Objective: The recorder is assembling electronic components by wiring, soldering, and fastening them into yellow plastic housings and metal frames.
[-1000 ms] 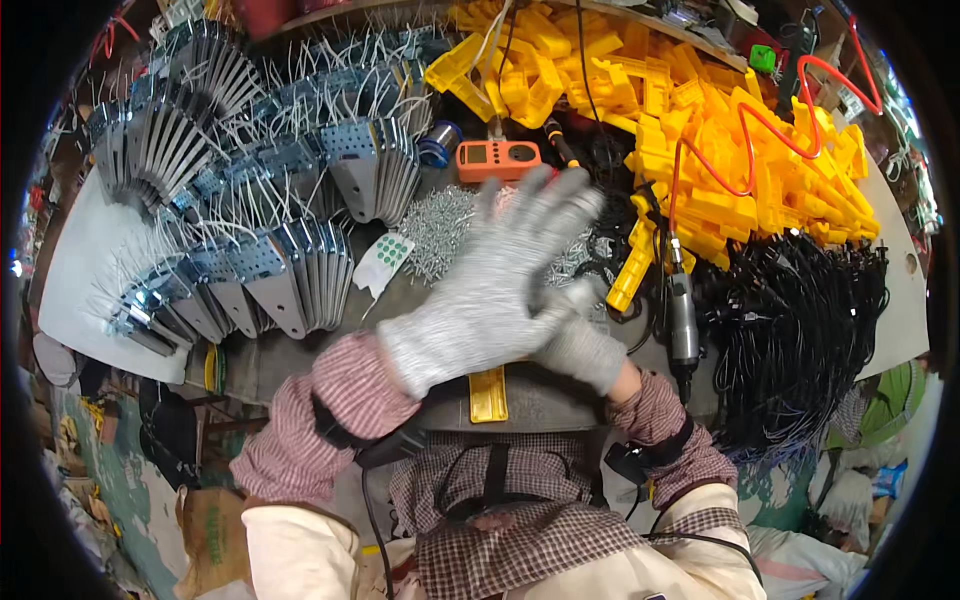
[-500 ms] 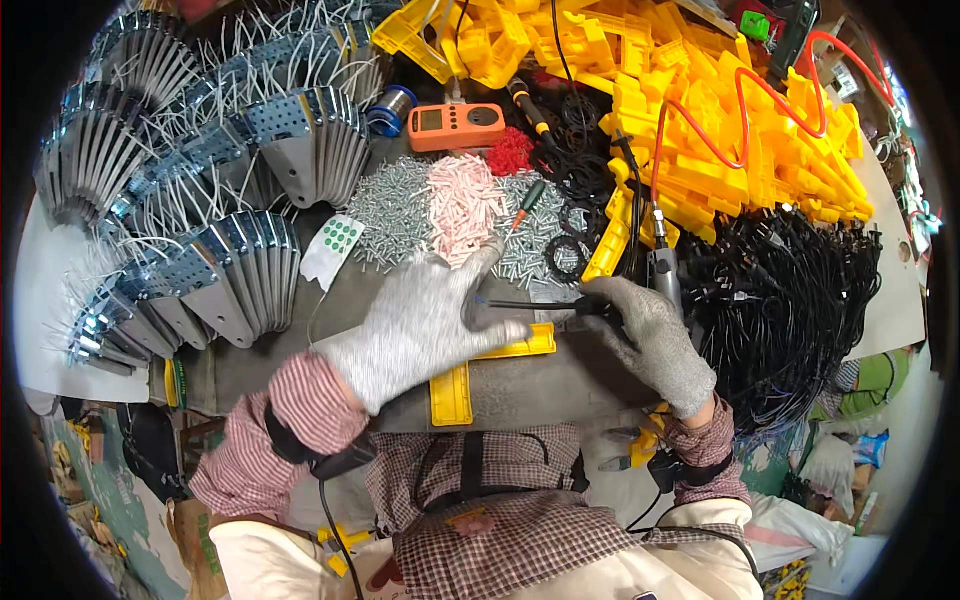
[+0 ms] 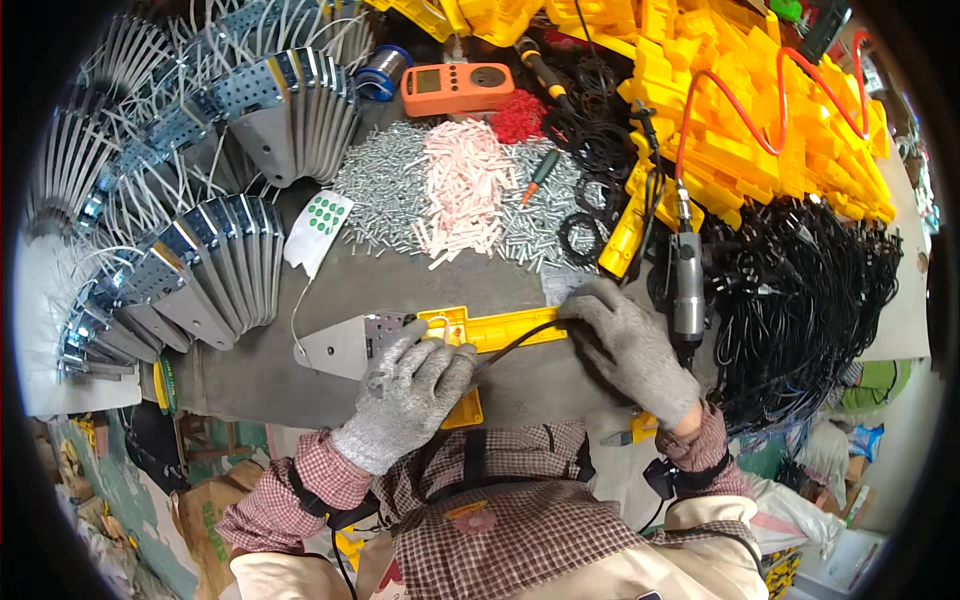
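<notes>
In grey knit gloves, both of my hands are over the dark work mat (image 3: 270,375). The fingers of my left hand (image 3: 408,395) are curled at the near side of a yellow plastic housing (image 3: 520,328), closed on a black cable (image 3: 522,340) whose end they hide. My right hand (image 3: 632,345) is closed on the same cable at the housing's right end. A grey metal plate (image 3: 335,350) with a perforated section runs into the housing's left end, and a thin white wire (image 3: 297,318) trails from it. Part of the housing sticks out below my left hand.
Heaped screws (image 3: 380,190) and pale pink pieces (image 3: 462,185) lie beyond the mat's middle, near an orange meter (image 3: 458,88). Metal plates (image 3: 215,265) stand stacked left. Yellow housings (image 3: 750,110), a power screwdriver (image 3: 688,290) and bundled black cables (image 3: 800,310) fill the right.
My left hand has moved nearer to me, uncovering the metal plate and the housing's left end. The cable now bends down toward its fingers. The whole view has shifted slightly.
</notes>
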The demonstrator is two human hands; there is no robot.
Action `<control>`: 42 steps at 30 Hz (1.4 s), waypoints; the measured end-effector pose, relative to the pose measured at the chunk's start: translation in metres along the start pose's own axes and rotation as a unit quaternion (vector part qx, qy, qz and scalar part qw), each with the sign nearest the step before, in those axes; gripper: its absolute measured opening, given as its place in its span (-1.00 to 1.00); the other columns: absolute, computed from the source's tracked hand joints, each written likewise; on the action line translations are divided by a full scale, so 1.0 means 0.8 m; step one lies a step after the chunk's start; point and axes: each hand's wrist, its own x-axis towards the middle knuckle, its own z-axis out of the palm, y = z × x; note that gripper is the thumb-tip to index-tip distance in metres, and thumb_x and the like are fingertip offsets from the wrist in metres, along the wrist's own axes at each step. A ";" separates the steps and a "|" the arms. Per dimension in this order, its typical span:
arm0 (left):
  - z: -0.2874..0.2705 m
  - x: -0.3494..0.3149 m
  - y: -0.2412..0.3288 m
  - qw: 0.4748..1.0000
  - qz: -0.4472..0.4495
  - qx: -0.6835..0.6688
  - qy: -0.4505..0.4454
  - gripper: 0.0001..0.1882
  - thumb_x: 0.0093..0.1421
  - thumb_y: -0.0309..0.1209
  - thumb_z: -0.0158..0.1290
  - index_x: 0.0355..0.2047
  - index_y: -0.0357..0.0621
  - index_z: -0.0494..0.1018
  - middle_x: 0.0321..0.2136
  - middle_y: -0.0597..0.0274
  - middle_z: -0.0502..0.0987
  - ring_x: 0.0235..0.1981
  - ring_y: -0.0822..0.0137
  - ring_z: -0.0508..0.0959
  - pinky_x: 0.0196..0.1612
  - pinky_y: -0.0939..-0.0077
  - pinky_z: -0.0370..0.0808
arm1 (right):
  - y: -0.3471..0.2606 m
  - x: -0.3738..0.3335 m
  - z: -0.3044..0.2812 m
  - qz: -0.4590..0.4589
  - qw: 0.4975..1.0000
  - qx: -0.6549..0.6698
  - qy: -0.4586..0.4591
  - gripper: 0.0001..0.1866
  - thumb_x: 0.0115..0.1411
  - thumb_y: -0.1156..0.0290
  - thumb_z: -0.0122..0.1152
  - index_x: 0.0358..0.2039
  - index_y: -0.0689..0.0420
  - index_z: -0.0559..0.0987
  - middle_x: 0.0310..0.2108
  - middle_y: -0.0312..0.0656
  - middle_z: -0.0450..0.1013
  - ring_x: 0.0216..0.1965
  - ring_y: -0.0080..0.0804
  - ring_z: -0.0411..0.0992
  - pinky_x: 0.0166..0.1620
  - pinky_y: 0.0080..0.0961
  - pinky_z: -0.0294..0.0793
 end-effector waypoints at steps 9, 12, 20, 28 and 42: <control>0.012 -0.002 -0.004 0.995 -0.004 -0.084 0.052 -0.67 0.02 -0.31 0.35 -0.22 -0.15 0.58 -0.31 0.26 0.62 -0.24 0.19 0.62 0.10 0.04 0.52 | -0.053 0.055 0.057 -0.109 0.993 -0.017 -0.036 -0.55 0.16 0.44 0.25 0.10 -0.02 0.52 -0.07 -0.19 0.43 -0.18 -0.18 0.56 -0.14 -0.24 0.62; 0.006 -0.001 -0.003 0.997 -0.004 -0.078 0.022 -0.70 0.05 -0.24 0.32 -0.27 -0.13 0.60 -0.27 0.24 0.60 -0.15 0.18 0.57 0.14 0.06 0.48 | -0.043 0.056 0.060 -0.126 0.991 -0.002 -0.046 -0.50 0.16 0.41 0.23 0.15 -0.08 0.51 -0.08 -0.19 0.42 -0.19 -0.21 0.57 -0.15 -0.26 0.62; -0.003 -0.011 0.007 0.995 -0.011 -0.040 -0.086 -0.47 0.14 0.00 0.23 -0.13 -0.22 0.57 -0.06 0.09 0.51 0.08 0.09 0.48 0.37 -0.02 0.21 | -0.030 0.061 0.019 -0.117 0.992 0.003 0.046 -0.56 0.21 0.44 0.22 0.13 0.06 0.50 -0.13 -0.04 0.50 -0.17 -0.07 0.58 -0.15 -0.22 0.61; 0.010 -0.022 0.021 0.996 -0.006 0.000 -0.092 -0.24 0.17 0.15 0.17 0.06 -0.34 0.46 0.10 -0.06 0.40 0.24 0.02 0.35 0.40 -0.22 0.09 | 0.053 0.094 -0.011 0.226 0.926 -0.275 0.121 -0.57 0.17 0.31 0.34 -0.06 0.20 0.37 -0.32 0.12 0.55 -0.32 0.10 0.61 -0.29 -0.07 0.62; 0.018 -0.031 0.023 0.995 -0.033 -0.035 -0.082 -0.20 0.20 0.19 0.11 0.07 -0.39 0.45 0.07 -0.09 0.44 0.21 0.01 0.38 0.26 -0.48 0.07 | 0.002 0.075 -0.021 0.140 0.952 0.058 0.267 -0.47 0.15 0.33 0.38 0.07 0.22 0.38 -0.34 0.04 0.54 -0.37 0.05 0.56 -0.26 -0.14 0.58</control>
